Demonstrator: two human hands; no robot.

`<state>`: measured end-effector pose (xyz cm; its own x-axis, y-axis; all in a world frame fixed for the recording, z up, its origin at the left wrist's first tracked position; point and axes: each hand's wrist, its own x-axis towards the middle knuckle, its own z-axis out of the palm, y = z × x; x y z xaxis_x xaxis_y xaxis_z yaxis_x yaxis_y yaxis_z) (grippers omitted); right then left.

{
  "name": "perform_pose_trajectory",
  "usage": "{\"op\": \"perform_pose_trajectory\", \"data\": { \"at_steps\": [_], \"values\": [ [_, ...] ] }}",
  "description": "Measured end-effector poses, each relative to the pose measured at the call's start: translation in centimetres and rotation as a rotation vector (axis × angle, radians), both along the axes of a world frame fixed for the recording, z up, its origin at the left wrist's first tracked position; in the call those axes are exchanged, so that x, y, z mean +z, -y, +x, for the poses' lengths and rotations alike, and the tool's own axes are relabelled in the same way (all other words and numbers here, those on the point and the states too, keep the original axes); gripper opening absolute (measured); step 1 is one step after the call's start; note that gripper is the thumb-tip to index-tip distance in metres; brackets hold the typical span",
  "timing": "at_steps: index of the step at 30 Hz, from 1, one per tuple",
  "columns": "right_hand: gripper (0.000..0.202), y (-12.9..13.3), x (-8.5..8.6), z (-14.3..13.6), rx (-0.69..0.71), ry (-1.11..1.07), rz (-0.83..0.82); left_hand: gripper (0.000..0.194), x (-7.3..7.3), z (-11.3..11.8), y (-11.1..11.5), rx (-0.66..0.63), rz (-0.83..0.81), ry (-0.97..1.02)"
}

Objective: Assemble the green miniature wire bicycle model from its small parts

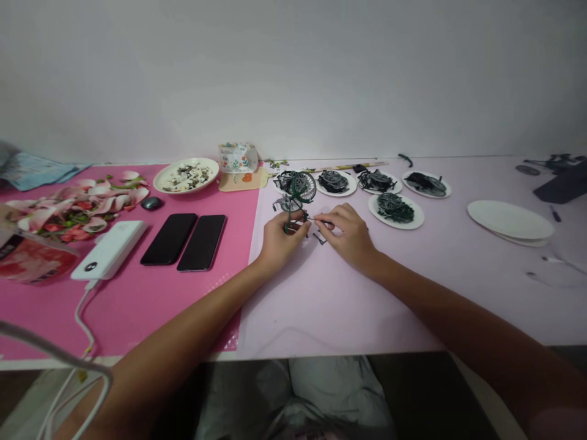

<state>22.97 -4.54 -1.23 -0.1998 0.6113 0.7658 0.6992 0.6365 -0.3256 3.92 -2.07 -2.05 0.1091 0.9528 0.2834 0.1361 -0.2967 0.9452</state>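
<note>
In the middle of the table, my left hand point(285, 238) is closed on a dark green miniature bicycle point(303, 187), its spoked wheels raised above the fingers. My right hand point(347, 231) pinches a small screwdriver point(326, 222) with a dark handle and a thin metal shaft. The shaft's tip meets the bicycle's frame beside my left fingertips; the exact contact spot is too small to make out. Below the hands lies a small dark angular part point(320, 238) on the pale mat. Behind the bicycle, a plate of dark parts point(280, 183) is partly hidden.
White plates of black parts point(337, 182) and a plate of green parts point(397, 211) stand behind and right. Stacked plates point(510, 220) lie farther right. At left are two phones point(202, 243), a white power bank point(110, 249), a bowl point(186, 176) and pink petals point(92, 205).
</note>
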Motion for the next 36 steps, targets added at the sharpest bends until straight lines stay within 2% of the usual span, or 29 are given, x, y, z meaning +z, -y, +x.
{"op": "perform_pose_trajectory", "data": {
  "at_steps": [6, 11, 14, 19, 28, 32, 36],
  "values": [
    [0.016, 0.45, 0.52, -0.04, -0.083, 0.140, -0.099, 0.027, -0.32, -0.12, 0.04, 0.010, 0.174, -0.051],
    [0.013, 0.33, 0.43, 0.22, -0.103, 0.196, -0.207, 0.021, -0.43, -0.31, -0.18, 0.039, 0.252, -0.086],
    [0.012, 0.14, 0.35, 0.43, -0.120, 0.234, -0.222, 0.015, -0.41, -0.36, -0.27, 0.040, 0.270, -0.109],
    [0.014, 0.11, 0.39, 0.67, -0.120, 0.289, -0.183, 0.018, -0.33, -0.40, -0.22, 0.017, 0.282, -0.112],
    [0.044, 0.07, 0.43, 0.73, -0.230, 0.327, -0.202, 0.018, 0.06, -0.27, 0.41, -0.015, 0.306, -0.161],
    [0.019, 0.51, 0.30, 0.55, -0.142, 0.157, -0.250, 0.019, 0.18, -0.28, 0.52, -0.016, 0.276, -0.160],
    [0.013, 0.24, -0.45, 0.68, -0.088, 0.118, -0.248, 0.018, 0.04, -0.41, 0.31, -0.006, 0.282, -0.177]
  ]
}}
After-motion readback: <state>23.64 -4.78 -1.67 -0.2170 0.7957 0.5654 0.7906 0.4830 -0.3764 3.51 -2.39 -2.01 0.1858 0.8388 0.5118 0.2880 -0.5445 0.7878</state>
